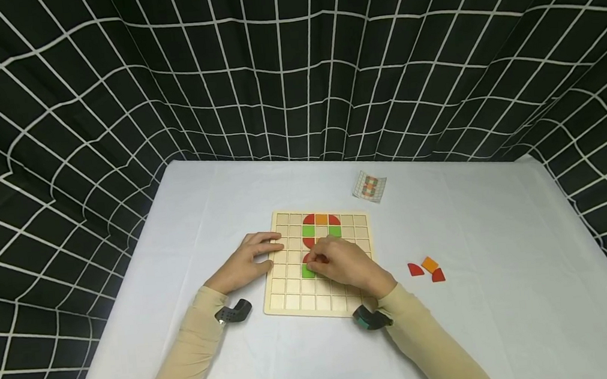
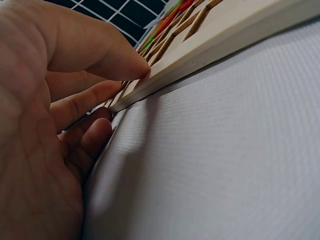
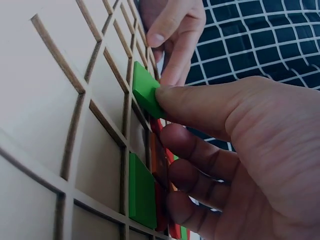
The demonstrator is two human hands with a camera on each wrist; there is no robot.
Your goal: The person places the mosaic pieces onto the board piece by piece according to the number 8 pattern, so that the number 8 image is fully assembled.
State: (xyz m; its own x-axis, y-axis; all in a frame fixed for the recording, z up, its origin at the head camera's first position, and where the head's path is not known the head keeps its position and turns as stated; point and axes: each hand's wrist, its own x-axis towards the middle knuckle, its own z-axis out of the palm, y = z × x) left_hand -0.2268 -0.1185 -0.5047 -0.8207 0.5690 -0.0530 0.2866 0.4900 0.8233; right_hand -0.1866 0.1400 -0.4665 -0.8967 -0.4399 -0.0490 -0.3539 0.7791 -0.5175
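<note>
A wooden grid board (image 1: 293, 302) lies on the table, with red rounded, orange square and green square tiles set in its middle columns. At the board's left edge my left hand (image 1: 242, 264) rests, its fingers spread and fairly straight; fingertips (image 2: 140, 72) touch the rim. Over the board's middle, my right hand (image 1: 348, 261) pinches a green square tile (image 3: 146, 90), which sits slightly tilted at a cell with the thumb on it. Another green tile (image 3: 142, 192) lies in a cell nearby. The right hand hides part of the pattern in the head view.
To the right of the board lie a loose orange square (image 1: 429, 264) and two red quarter-round tiles (image 1: 416, 269). A small printed pattern card (image 1: 369, 187) is behind the board. White cloth (image 1: 503, 244) covers the table; black gridded curtains (image 1: 282, 65) surround it.
</note>
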